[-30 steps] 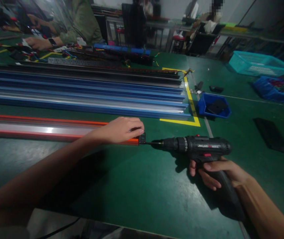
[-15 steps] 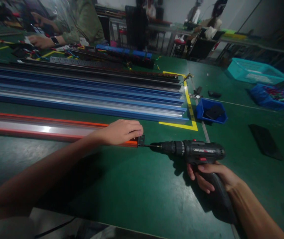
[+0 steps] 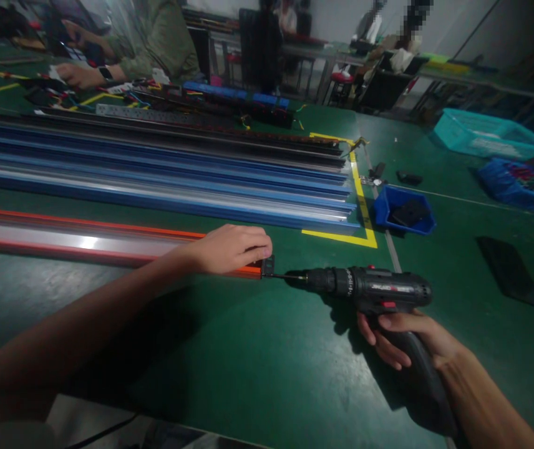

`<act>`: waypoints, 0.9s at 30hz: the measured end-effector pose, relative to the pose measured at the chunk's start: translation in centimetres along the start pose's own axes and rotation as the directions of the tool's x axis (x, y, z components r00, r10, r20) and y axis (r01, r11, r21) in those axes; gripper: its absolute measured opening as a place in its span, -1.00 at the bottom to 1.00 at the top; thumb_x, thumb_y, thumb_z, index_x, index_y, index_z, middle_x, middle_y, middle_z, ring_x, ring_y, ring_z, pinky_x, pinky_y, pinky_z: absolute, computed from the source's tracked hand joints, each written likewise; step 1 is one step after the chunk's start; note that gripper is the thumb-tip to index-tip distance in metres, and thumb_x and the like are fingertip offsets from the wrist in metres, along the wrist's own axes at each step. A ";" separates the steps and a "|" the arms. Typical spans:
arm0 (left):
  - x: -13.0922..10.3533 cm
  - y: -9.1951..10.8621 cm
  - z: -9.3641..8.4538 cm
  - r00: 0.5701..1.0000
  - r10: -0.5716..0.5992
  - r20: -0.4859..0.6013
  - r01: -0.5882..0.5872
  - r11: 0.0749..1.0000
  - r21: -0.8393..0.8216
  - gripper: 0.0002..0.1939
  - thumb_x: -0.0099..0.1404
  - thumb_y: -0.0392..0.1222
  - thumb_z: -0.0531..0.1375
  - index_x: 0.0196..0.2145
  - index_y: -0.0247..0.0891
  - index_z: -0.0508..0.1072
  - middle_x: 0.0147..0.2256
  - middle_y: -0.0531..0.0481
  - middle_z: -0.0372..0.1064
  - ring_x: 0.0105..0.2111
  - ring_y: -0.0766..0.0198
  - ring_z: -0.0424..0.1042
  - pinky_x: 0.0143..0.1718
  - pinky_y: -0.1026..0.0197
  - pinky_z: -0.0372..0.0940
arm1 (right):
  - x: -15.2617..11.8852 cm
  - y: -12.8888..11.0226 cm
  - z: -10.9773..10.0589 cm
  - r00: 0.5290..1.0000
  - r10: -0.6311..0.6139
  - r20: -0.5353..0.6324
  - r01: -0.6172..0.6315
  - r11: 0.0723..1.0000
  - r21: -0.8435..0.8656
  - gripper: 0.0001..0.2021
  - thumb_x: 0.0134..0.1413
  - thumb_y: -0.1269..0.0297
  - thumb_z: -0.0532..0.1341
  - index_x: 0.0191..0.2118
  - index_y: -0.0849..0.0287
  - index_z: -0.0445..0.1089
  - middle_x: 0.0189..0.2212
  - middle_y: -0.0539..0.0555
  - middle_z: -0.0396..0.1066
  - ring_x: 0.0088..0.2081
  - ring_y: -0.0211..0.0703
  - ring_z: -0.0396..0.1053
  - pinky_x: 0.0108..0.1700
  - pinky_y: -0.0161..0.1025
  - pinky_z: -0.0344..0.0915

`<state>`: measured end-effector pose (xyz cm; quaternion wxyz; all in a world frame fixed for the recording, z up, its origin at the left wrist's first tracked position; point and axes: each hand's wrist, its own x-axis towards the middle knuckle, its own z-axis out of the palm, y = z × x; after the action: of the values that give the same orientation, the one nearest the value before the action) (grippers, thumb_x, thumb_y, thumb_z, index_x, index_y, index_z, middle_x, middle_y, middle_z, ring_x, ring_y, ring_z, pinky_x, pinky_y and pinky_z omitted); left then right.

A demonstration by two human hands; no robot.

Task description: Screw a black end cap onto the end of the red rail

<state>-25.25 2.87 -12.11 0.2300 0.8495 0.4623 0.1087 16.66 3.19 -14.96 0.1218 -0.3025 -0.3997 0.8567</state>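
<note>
My right hand [image 3: 400, 340] is wrapped round the handle of a black cordless drill [image 3: 379, 288] at the right. Its long thin bit points left and meets a small black end cap [image 3: 268, 266] on the end of an orange metal profile [image 3: 108, 240]. Over that same end lies my left hand [image 3: 234, 248], its fingers curled down onto the profile and against the cap. The fingertips of the left hand are partly hidden. The profile lies flat and runs off to the left.
Several blue profiles [image 3: 178, 181] lie behind, within yellow tape [image 3: 342, 239]. Right of them stand a small blue bin [image 3: 405, 212], a dark flat object [image 3: 510, 271], a turquoise basket [image 3: 491, 134] and a blue tray of wires [image 3: 524, 181]. A co-worker's hand [image 3: 80, 75] is far left.
The whole view has shifted slightly, so things on the right appear a little further right. Both hands keep their hold, and the bit stays at the end cap.
</note>
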 end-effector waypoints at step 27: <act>0.0 0.4 -0.4 1.000 0.006 -0.020 -0.007 1.000 -0.026 -0.55 0.64 0.10 -0.02 -0.06 -0.19 0.57 -0.08 -0.05 0.54 -0.11 0.19 0.49 -0.06 0.17 0.24 | -0.2 -0.4 -0.2 0.996 0.059 0.063 -0.064 0.996 0.065 -0.69 0.32 0.16 0.38 -0.21 0.38 0.66 -0.62 0.03 0.46 -0.67 -0.34 0.36 -0.48 -0.40 0.49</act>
<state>-25.09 2.80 -11.53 0.2364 0.8468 0.4602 0.1238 16.91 3.47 -14.67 0.0932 -0.2841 -0.3647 0.8818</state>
